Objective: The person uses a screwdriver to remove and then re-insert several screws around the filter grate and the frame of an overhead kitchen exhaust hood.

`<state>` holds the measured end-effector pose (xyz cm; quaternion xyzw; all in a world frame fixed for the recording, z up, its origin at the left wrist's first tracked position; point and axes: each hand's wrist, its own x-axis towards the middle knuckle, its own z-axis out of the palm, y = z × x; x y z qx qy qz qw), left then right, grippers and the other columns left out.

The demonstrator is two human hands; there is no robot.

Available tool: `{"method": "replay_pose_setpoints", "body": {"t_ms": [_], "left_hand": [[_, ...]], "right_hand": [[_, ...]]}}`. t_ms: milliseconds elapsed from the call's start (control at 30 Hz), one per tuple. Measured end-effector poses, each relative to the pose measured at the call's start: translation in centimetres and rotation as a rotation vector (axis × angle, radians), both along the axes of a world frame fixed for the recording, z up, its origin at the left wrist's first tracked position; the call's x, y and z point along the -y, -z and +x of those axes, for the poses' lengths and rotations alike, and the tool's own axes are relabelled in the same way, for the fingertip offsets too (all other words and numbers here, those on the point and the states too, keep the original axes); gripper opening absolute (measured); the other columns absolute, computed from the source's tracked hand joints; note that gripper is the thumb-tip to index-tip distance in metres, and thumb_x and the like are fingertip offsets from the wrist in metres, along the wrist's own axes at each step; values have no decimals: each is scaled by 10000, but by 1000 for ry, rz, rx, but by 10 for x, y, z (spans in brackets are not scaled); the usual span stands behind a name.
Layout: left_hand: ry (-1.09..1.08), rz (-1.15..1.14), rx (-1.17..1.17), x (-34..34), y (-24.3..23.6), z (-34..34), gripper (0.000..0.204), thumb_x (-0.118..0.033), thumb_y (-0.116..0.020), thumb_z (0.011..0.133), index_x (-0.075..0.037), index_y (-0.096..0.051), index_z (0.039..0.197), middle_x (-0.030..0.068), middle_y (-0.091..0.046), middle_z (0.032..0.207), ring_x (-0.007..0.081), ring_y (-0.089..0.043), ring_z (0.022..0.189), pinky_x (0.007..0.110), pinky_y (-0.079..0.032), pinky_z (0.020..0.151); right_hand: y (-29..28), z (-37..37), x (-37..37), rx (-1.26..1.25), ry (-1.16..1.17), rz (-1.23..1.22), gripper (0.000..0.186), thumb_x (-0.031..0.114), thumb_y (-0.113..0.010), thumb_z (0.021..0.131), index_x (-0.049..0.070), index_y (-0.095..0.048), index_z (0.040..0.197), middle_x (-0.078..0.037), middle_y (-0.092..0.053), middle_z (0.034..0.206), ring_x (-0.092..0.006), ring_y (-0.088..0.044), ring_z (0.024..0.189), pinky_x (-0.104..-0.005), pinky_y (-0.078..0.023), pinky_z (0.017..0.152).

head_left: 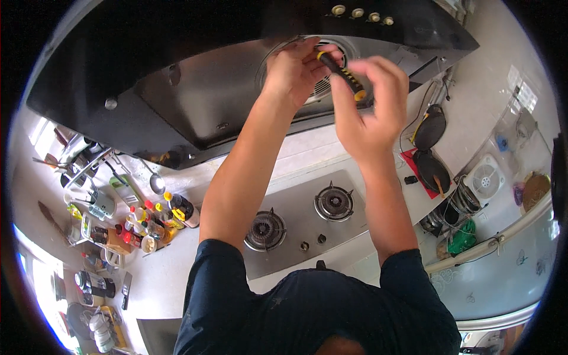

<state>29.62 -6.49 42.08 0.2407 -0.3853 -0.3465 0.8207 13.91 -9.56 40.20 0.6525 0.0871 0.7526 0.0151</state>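
Both my hands are raised to the underside of a black range hood. A screwdriver (341, 74) with a black and yellow handle slants between them, its handle end pointing down and right. My right hand (377, 109), slightly blurred, has thumb and fingertips on either side of the handle. My left hand (294, 70) curls its fingers about the screwdriver's front end, close to the round vent grille (322, 89). The tip and whatever it meets are hidden behind the left fingers.
Below is a steel gas hob (302, 236) with two burners. Sauce bottles (151, 219) and hanging utensils crowd the left counter, where a cleaver (126, 290) lies. To the right are an open black round pan (431, 168), a white fan (486, 177) and a green bag (461, 238).
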Motion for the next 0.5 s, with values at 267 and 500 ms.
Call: {"method": "replay_pose_setpoints", "body": {"t_ms": [267, 500], "left_hand": [[8, -59, -7, 10, 1, 5, 212, -119, -441, 1086, 39, -567, 1146, 243, -720, 1018, 338, -711, 929, 402, -582, 822], [18, -100, 35, 10, 7, 19, 253, -67, -446, 1077, 111, -602, 1168, 254, -710, 1055, 341, -705, 963, 438, -592, 944]], "right_hand": [[23, -139, -41, -357, -1684, 68, 524, 353, -591, 1058, 87, -473, 623, -25, -521, 607, -182, -437, 518, -491, -486, 798], [18, -173, -59, -346, -1875, -158, 626, 380, -670, 1023, 183, -409, 488, 12, -371, 465, -129, -362, 415, -578, -584, 970]]}}
